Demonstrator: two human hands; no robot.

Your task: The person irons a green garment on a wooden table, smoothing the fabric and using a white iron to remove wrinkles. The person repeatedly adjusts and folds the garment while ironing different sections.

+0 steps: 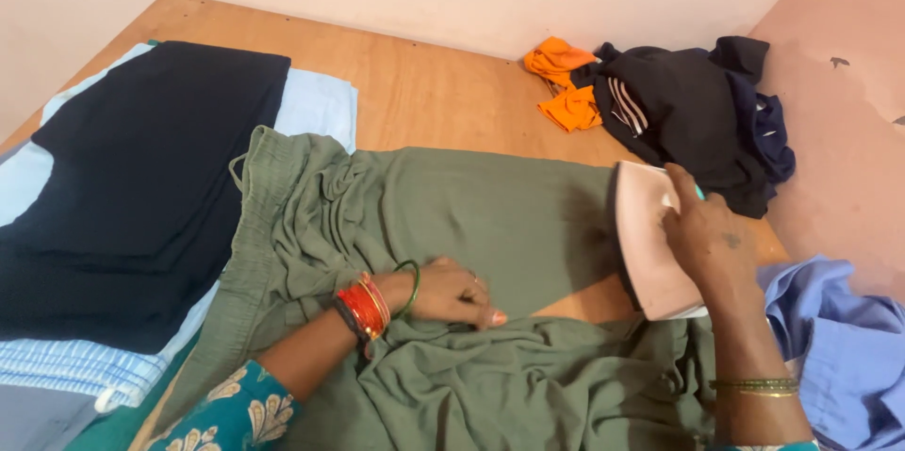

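Plywood is serving as my work surface, bare and tan, tucked into a corner of pale pink plaster walls. Nearest me, my left hand is lying flat with fingers spread, pressing down the olive green cloth garment without gripping it; the fabric beneath and toward me is lying bunched in folds, so I am judging much of it unpressed. My right hand is closing around the handle of the pinkish-white electric iron, resting on the smoother stretch. Beside my right arm a blue shirt is waiting. Farther left, a folded black garment is lying on light blue cloth, apparently finished. Farthest back, orange cloth and dark clothes are sitting heaped.
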